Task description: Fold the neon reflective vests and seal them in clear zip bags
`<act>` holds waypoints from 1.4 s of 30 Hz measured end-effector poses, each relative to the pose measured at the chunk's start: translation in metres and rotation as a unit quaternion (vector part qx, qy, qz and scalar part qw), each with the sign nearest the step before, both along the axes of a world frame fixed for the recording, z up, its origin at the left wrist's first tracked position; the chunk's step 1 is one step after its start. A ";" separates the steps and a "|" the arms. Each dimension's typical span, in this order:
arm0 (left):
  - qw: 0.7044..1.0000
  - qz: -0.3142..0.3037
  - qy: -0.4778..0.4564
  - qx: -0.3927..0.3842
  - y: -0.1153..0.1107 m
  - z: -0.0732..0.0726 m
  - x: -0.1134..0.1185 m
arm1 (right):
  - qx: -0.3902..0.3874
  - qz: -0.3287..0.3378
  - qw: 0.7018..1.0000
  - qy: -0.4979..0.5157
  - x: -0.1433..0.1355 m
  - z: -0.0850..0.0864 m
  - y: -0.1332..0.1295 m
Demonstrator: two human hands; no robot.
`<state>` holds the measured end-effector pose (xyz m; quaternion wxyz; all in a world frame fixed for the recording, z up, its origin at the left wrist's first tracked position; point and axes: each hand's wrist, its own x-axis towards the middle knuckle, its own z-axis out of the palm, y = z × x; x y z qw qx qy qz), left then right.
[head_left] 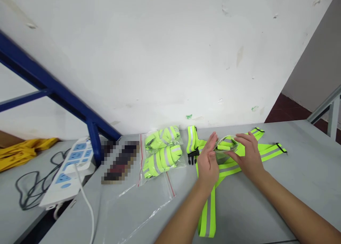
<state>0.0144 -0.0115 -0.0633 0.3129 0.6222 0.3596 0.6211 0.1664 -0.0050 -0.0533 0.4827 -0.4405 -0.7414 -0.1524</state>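
On the right half of the worktop (306,166), a clear bag (221,153) gapes toward the wearer, its long axis unclear. The left hand (208,162), fingers nearly straight, grips its left rim; the right hand (248,155), thumb and fingers parted, holds the right. Lime straps (209,208) lie beneath.

Head-worn view, forward (and downward)

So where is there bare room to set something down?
Gray tabletop lies bare right of the neon straps, beyond the right forearm; a smaller patch sits between that forearm and the straps' lower end. Crowded: the left side, with bagged neon rolls, a flat bag and a white cable.
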 end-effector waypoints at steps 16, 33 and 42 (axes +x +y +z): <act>1.000 -0.004 -0.003 0.007 0.003 0.000 0.000 | -0.120 0.039 0.989 -0.081 -0.004 0.013 -0.001; 0.999 -0.004 0.002 0.033 0.003 -0.001 0.004 | -0.173 -0.032 0.968 -0.177 -0.008 0.035 -0.008; 0.998 -0.020 0.030 0.047 0.002 -0.004 0.001 | -0.267 0.112 0.956 -0.040 0.001 0.033 -0.014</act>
